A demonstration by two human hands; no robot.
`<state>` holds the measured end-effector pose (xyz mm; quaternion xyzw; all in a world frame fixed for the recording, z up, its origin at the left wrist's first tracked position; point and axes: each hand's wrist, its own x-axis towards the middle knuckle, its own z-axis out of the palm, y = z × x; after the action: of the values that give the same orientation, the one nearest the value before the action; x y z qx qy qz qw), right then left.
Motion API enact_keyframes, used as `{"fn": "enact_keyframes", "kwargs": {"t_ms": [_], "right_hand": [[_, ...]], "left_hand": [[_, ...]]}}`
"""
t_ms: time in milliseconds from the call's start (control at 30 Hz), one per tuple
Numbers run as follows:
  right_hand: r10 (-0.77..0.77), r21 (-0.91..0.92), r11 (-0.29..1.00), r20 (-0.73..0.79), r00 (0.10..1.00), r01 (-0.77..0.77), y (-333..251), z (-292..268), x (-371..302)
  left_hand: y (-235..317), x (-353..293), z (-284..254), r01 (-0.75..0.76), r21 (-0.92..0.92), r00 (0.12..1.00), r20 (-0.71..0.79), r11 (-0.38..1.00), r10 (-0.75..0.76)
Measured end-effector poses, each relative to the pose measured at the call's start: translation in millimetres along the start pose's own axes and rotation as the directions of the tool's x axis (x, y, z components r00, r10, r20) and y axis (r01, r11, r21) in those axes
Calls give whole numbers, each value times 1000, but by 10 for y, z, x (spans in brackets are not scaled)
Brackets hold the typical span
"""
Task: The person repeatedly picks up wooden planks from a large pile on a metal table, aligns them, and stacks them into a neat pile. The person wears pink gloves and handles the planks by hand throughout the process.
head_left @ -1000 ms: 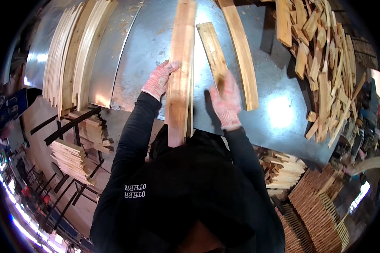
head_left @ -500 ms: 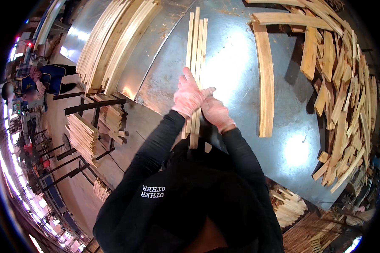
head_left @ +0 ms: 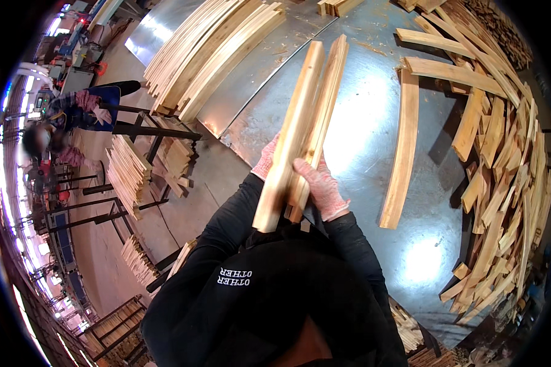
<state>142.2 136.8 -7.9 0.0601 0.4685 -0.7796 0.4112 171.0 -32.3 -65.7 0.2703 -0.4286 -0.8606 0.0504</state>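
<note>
Over the metal table, I hold several wooden strips raised and tilted, their near ends towards my body. They form a left bundle (head_left: pixel 292 128) and a right bundle (head_left: pixel 329 101), with a dark gap between. My left hand (head_left: pixel 267 160), in a pinkish work glove, is closed round the left side of the strips, its fingers mostly hidden behind the wood. My right hand (head_left: pixel 323 191), gloved alike, grips the right bundle, its thumb across the top. A single wooden board (head_left: pixel 401 150) lies on the table to the right of my hands.
A neat stack of long strips (head_left: pixel 211 52) lies at the far left of the metal table (head_left: pixel 361 147). Jumbled wood offcuts (head_left: pixel 502 159) are heaped along the right side. Black metal racks (head_left: pixel 159 128) hold more strips at left, where another person (head_left: pixel 89 110) stands.
The strips have risen off the table and come closer to me, tilting and parting into two bundles. My hands, crossed over them before, now hold them from either side.
</note>
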Motion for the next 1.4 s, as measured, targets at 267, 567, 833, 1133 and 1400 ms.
{"fn": "enact_keyframes", "kwargs": {"t_ms": [267, 567, 833, 1133, 1400], "right_hand": [[-45, -146, 988, -34, 998, 39, 368, 816, 883], [137, -819, 573, 95, 986, 0, 567, 1924, 2088], [-836, -813, -107, -238, 494, -572, -703, 96, 1198], [-371, -586, 802, -643, 670, -118, -574, -982, 99], [-628, -825, 397, 75, 774, 402, -964, -1075, 830]], "left_hand": [[930, 493, -479, 31, 435, 998, -59, 900, -6], [2584, 821, -1110, -370, 697, 881, 474, -614, 7], [2198, 1052, -1430, -289, 785, 895, 425, -548, 137], [1240, 558, 40, -532, 792, 824, 566, 301, -35], [215, -334, 1008, 186, 383, 926, 239, 905, -292]]}}
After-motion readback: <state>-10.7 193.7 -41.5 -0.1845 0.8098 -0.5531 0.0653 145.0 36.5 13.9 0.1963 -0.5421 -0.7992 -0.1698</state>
